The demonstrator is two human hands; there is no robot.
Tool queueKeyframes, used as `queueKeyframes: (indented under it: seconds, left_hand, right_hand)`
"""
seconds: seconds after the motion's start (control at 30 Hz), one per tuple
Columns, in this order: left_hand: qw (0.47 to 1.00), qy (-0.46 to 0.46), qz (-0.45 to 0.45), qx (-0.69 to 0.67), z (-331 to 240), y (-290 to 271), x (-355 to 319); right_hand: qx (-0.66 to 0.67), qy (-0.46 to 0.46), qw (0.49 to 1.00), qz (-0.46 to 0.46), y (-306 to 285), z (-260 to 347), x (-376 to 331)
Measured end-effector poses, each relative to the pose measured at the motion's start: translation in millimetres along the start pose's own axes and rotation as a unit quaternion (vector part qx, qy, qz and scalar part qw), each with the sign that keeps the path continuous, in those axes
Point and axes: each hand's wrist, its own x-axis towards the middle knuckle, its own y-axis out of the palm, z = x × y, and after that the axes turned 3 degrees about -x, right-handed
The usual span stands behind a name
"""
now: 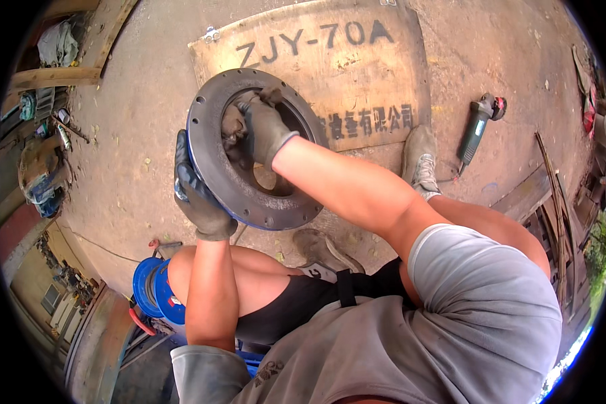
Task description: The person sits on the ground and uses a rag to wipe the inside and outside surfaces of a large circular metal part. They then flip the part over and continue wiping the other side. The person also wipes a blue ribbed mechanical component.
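Observation:
A large round metal flange (286, 210), dark grey with small holes around its face and a blue outer edge, is held tilted in front of me. My left hand (202, 202), in a dark grey glove, is closed around its left lower rim. My right hand (266, 131), gloved too, reaches into the central opening. Its fingers are bunched on a crumpled brown-grey rag (233, 128), pressed at the inner wall. Part of the rag and the fingertips are hidden by the hand and the ring.
A plywood board (343, 71) with painted lettering lies on the concrete beyond the flange. An angle grinder (477, 131) with a cord rests to its right. A blue cylindrical part (148, 286) stands by my left knee. Scrap and timber line both sides.

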Motion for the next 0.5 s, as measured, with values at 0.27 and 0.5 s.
queueKeyframes:
  seconds: [0.27,0.5]
  left_hand:
    - [0.999,0.017,-0.004,0.029,2.6,-3.5,-4.5]
    - [0.991,0.063,0.009,0.118,0.3,-2.5,-5.8]
  right_hand:
    - [0.49,-0.084,0.863,0.092,6.2,-7.8,-11.9]
    - [-0.014,-0.425,0.842,0.332,-65.7,-19.6,-10.2]
